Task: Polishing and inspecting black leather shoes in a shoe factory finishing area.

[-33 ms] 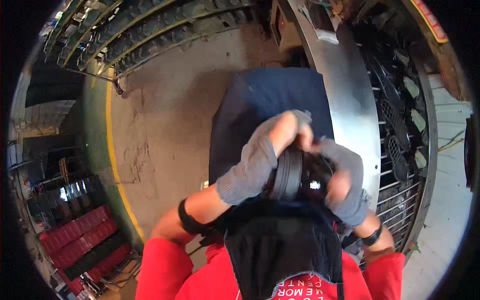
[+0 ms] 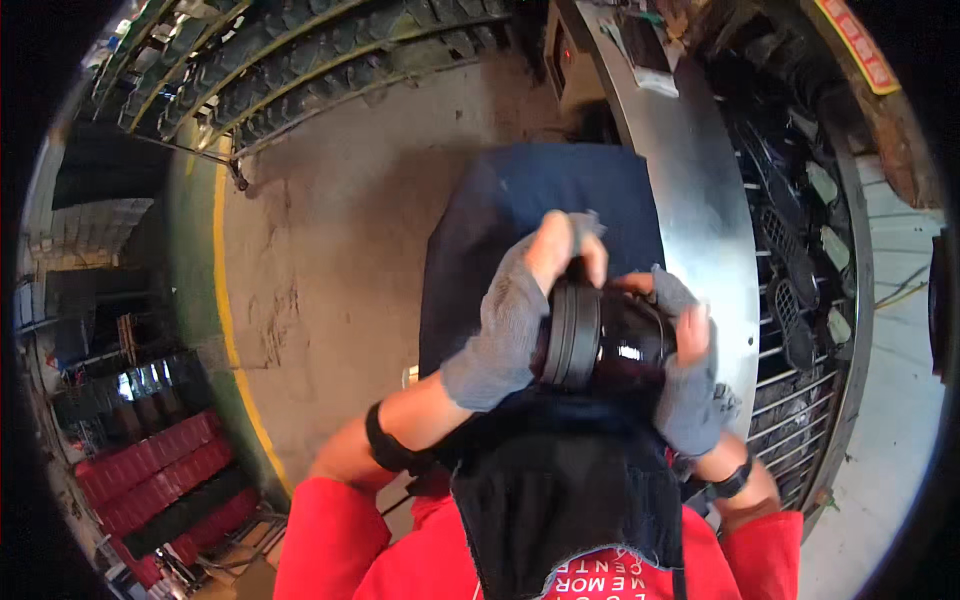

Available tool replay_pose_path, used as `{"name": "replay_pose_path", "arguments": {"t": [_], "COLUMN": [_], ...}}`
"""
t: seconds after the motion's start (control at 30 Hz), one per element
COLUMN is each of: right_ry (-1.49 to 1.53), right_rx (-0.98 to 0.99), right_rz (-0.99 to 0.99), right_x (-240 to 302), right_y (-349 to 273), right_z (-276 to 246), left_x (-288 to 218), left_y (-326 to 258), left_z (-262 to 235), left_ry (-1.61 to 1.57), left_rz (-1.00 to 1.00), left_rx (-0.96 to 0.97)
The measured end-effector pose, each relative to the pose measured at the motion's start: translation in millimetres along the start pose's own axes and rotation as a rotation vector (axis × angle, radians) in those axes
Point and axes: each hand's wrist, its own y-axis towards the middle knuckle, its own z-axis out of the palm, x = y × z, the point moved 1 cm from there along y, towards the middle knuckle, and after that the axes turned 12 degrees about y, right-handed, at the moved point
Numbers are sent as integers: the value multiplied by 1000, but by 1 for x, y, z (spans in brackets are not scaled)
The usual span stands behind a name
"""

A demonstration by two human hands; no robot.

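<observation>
Over my lap sits a glossy black shoe [image 2: 636, 345], with its dark ribbed sole [image 2: 574, 338] turned to the left. My left hand [image 2: 530, 290], in a grey fingerless glove, bends its fingers over the sole's far end. On the other side my right hand [image 2: 683, 350], gloved alike, is curled around the shoe's upper, with fingertips at its far edge. Both hands are somewhat blurred. The shoe's near end is hidden behind a black cloth [image 2: 565, 490] hanging in front of my chest.
A dark blue padded surface [image 2: 560, 190] extends beyond my hands. To the right runs a metal ledge [image 2: 705, 190], with a barred rack of black soles [image 2: 790, 235] beside it. Racks of dark shoes [image 2: 300, 75] stand far left; red stacked pieces [image 2: 150, 465] lie lower left.
My right hand has drawn back a little from the shoe's far end, uncovering more of its glossy upper. My left fingers have shifted slightly left.
</observation>
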Motion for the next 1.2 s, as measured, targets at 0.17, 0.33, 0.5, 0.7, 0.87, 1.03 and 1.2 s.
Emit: {"name": "replay_pose_path", "arguments": {"t": [0.17, 0.33, 0.5, 0.7, 0.87, 1.03, 1.2], "right_ry": [520, -496, -870, -349, 25, 119, -147], "right_rx": [-74, 864, 1295, 450, 305, 153, 75], "right_rz": [229, -620, -640, -348, 357, 244, -417], "right_x": [17, 95, -1, 15, -34, -19, 9], "right_y": [31, 59, 11, 8, -7, 1, 23], "right_z": [8, 50, 81, -20, -24, -20, 23], "left_x": [-18, -13, 37, 80, 65, 30, 13], "left_y": [-2, 12, 10, 3, -3, -8, -28], "left_z": [9, -26, -19, -37, -32, -17, 3], "left_ry": [166, 541, -334, -465, -454, -362, -119], "left_rz": [322, 315, -433, -345, -390, -341, -282], "left_rx": [-176, -183, -48, -208, -86, 77, -164]}}
